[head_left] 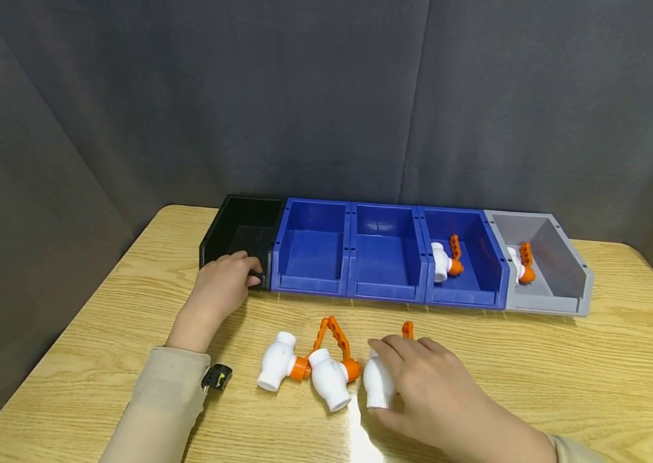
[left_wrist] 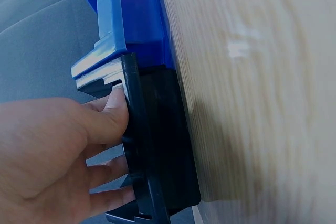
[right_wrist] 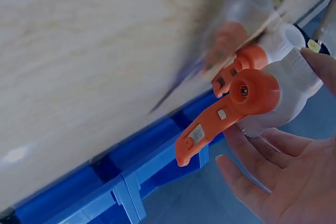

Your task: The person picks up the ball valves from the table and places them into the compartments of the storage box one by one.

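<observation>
My left hand [head_left: 224, 283] grips the front lip of the black bin [head_left: 206, 247] at the left end of the row. In the left wrist view its thumb [left_wrist: 116, 103] presses the rim, with the fingers over the other side. My right hand [head_left: 433, 389] holds a white ball valve [head_left: 378, 384] with an orange handle [right_wrist: 207, 129]; thumb and fingers sit at opposite ends of its body. Left of it on the table lie two more such valves, a nearer valve [head_left: 329, 381] and a farther-left valve [head_left: 277, 363].
Two blue bins [head_left: 311, 283] [head_left: 386, 290] stand beside the black one. One valve lies in the right blue bin [head_left: 468, 297], another in the grey bin [head_left: 552, 303]. A dark curtain [head_left: 326, 96] hangs behind the wooden table [head_left: 100, 341].
</observation>
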The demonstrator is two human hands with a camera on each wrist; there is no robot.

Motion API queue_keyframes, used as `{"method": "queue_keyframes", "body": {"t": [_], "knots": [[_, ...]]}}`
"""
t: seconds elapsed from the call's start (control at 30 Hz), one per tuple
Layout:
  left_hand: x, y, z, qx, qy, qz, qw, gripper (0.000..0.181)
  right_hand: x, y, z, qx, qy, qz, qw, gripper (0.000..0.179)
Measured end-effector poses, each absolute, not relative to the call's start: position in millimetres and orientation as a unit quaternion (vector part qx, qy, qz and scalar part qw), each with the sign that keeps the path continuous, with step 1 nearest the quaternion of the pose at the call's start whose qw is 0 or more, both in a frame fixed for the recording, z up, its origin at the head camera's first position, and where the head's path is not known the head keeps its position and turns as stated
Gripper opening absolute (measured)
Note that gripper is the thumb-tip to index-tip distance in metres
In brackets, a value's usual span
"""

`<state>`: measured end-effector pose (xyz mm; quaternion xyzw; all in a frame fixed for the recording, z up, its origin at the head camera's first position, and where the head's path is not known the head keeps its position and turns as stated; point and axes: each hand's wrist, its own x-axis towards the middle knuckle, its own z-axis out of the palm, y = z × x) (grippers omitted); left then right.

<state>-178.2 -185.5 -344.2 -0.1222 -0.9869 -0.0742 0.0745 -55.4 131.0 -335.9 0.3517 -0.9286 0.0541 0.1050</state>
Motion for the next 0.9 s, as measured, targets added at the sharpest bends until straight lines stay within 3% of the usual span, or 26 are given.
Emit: {"method": "queue_keyframes", "body": {"t": [0.17, 0.9], "knots": [[-178.8, -186.4, -344.0, -0.122, -0.987, -0.073, 0.071, 0.012, -58.3, 132.8, -329.2, 0.339, -0.934, 0.055, 0.103, 0.083], [-179.1, -185.5, -343.7, -0.118, -0.988, -0.071, 0.067, 0.014, -79.4, 133.0, -307.5, 0.37, -0.907, 0.042, 0.196, 0.082]]}}
